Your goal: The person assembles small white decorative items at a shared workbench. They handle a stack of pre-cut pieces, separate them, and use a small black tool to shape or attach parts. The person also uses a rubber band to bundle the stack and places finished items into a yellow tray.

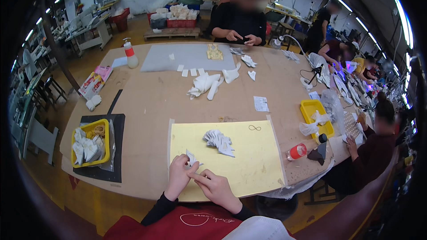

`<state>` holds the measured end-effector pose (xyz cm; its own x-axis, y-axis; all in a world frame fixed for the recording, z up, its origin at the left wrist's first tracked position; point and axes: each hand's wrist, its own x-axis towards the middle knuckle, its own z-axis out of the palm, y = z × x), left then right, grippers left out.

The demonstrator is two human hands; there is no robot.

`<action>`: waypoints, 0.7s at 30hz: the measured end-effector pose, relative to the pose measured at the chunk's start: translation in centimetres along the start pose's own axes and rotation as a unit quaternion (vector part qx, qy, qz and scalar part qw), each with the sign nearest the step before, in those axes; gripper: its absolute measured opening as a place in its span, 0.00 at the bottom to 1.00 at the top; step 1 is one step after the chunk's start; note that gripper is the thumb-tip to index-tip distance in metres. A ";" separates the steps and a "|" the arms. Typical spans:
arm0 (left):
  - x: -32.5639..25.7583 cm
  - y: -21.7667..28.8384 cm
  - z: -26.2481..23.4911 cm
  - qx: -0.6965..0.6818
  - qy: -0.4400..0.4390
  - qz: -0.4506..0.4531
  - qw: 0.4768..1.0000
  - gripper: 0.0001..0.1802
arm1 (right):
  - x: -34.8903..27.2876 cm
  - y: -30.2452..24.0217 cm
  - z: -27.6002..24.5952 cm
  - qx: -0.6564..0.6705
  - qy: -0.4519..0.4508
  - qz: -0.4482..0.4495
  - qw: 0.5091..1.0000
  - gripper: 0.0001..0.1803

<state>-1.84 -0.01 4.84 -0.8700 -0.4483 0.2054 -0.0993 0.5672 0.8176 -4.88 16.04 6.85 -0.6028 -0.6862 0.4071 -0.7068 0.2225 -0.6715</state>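
Observation:
Over the near left part of a yellow sheet [249,178], my left hand [179,174] is closed on a small folded white fabric piece [191,157], whose pointed end sticks up past the fingers. My right hand [218,188] comes in from the right, its fingers bent and meeting the left thumb just below the piece. What the right fingertips pinch, if anything, is hidden. Beyond my hands, a fanned stack of similar white fabric pieces [219,142] lies on the sheet.
A yellow basket [74,163] of white pieces stands at left on a black board [116,151]. Another yellow basket [305,106], a red-labelled bottle [297,151] and dark scraps are at right. White cloth [204,83] lies mid-table; a co-worker [240,15] sits opposite.

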 end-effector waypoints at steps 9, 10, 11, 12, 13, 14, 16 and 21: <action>0.8 -0.3 0.2 0.008 0.005 0.004 1.000 0.15 | -0.7 0.6 -1.0 -0.092 -0.065 -0.024 0.993 0.26; 0.8 -0.5 0.2 0.011 0.008 -0.001 1.000 0.15 | -0.7 0.6 -1.2 -0.091 -0.075 -0.026 0.993 0.26; 0.8 -0.3 0.2 -0.001 0.002 -0.002 1.000 0.15 | -1.0 0.7 -1.1 -0.091 -0.079 -0.021 0.993 0.26; 0.7 0.0 0.3 -0.012 -0.003 -0.004 1.000 0.15 | -1.4 1.0 -1.1 -0.090 -0.084 -0.018 0.992 0.27; 0.6 0.2 0.3 -0.023 -0.006 -0.008 1.000 0.15 | -1.6 1.1 -1.0 -0.088 -0.091 -0.017 0.992 0.27; 0.8 0.3 0.4 -0.018 -0.008 0.005 1.000 0.15 | -1.6 1.3 -1.0 -0.081 -0.086 -0.011 0.993 0.27; 1.0 0.4 0.9 -0.015 -0.010 0.022 1.000 0.15 | -1.9 1.5 -1.3 -0.070 -0.086 0.001 0.994 0.27; 1.3 1.1 0.6 -0.044 -0.027 0.034 0.998 0.15 | -1.8 1.3 -2.0 -0.020 -0.061 0.004 0.998 0.27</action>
<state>-3.35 0.48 5.66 -0.8980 -0.3716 0.2357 0.0019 0.5322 0.8466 -5.46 18.93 6.42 -0.5608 -0.7630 0.3214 -0.7174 0.2540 -0.6487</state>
